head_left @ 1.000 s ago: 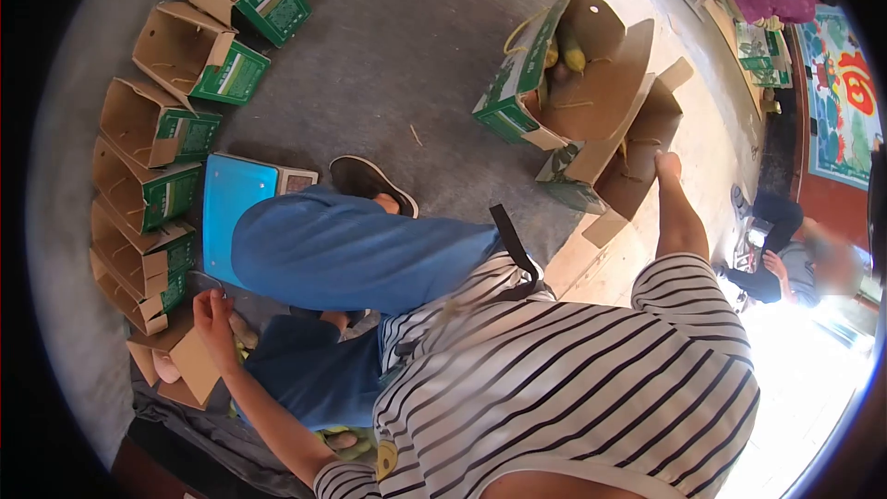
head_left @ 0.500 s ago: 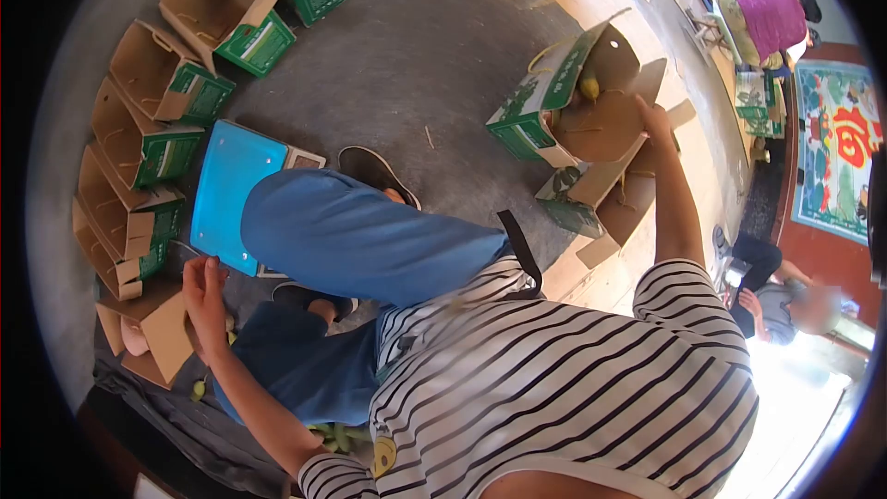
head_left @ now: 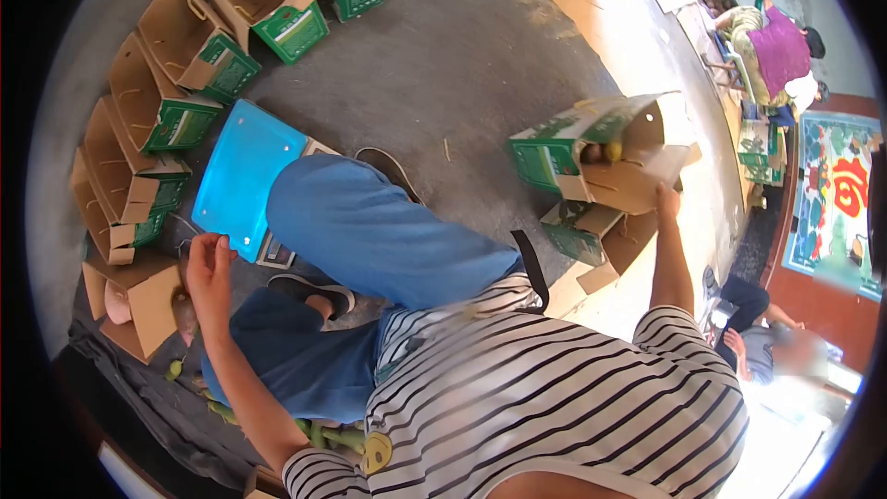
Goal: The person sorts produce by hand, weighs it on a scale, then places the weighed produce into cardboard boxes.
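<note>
At the right, my right hand [head_left: 667, 200] grips the raised flap of a green-and-brown cardboard carton [head_left: 543, 164]. This carton is tilted, its open side facing me, with a yellow fruit [head_left: 613, 152] and a darker round one [head_left: 591, 153] inside. Another open carton [head_left: 575, 242] stands right beside it, partly covered by it. My left hand [head_left: 210, 268] is at the near corner of a blue-topped scale [head_left: 245, 180], fingers loosely bent and nothing visible in them. Below that hand is a brown carton [head_left: 152, 310] with a pinkish rounded thing [head_left: 117, 303] in it.
Several open green cartons [head_left: 189, 120] line the left side. Long green vegetables [head_left: 319, 434] lie by my leg, and a small green fruit [head_left: 175, 370] rests on dark cloth [head_left: 139, 397]. People sit at the far right, one in a purple top [head_left: 781, 51].
My right hand has moved nearer to me, and the carton it grips has tipped with it. A darker round fruit now shows inside. My left hand stays by the scale corner.
</note>
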`<control>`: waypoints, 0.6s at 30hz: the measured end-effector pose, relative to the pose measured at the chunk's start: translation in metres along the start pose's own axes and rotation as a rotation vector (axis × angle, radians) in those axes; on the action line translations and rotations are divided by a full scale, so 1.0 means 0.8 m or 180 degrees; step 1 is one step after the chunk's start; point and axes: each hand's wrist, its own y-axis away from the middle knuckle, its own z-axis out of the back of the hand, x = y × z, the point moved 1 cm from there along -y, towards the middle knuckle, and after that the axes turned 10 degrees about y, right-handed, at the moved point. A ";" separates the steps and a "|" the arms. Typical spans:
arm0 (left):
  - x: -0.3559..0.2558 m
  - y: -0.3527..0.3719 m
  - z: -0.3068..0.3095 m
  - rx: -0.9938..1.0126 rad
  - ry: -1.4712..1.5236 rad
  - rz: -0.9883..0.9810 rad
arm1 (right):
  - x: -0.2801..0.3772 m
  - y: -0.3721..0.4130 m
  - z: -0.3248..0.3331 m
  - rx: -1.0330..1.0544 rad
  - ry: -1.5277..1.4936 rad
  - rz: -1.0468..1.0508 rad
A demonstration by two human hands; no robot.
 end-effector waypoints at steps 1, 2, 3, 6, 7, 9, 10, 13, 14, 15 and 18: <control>-0.003 0.000 -0.001 -0.0016 -0.0029 0.0005 | -0.012 -0.026 0.001 0.0191 -0.0032 -0.0041; -0.005 -0.001 -0.001 -0.0029 -0.0055 0.0005 | -0.015 -0.045 -0.001 0.0377 -0.0062 -0.0084; -0.005 -0.001 0.000 -0.0014 -0.0042 -0.0020 | 0.001 -0.039 0.019 0.0687 -0.0268 -0.0275; -0.016 0.001 -0.006 -0.0056 0.0054 -0.0059 | 0.014 -0.077 0.040 0.0652 0.0383 0.0181; -0.027 0.004 -0.009 -0.0090 0.0013 -0.0067 | 0.030 -0.089 0.054 0.0326 0.0941 0.0370; -0.029 0.001 -0.009 -0.0154 -0.0054 0.0000 | 0.123 -0.039 0.155 -0.0834 0.1383 0.0662; -0.031 -0.002 -0.009 -0.0148 0.0041 0.0086 | 0.177 -0.022 0.189 -0.1413 0.1045 0.0945; -0.043 -0.013 -0.011 -0.0220 -0.0241 -0.0061 | 0.369 0.028 0.219 -0.1278 -0.1486 0.2805; -0.047 -0.015 -0.012 -0.0281 -0.0372 -0.0158 | 0.441 0.062 0.216 -0.1107 -0.1298 0.3060; -0.061 -0.013 -0.012 -0.0310 -0.0641 0.0029 | 0.511 0.142 0.239 -0.1019 -0.1176 0.3248; -0.058 -0.005 -0.012 -0.0494 -0.0992 -0.0327 | 0.678 0.257 0.224 -0.0960 -0.1129 0.4715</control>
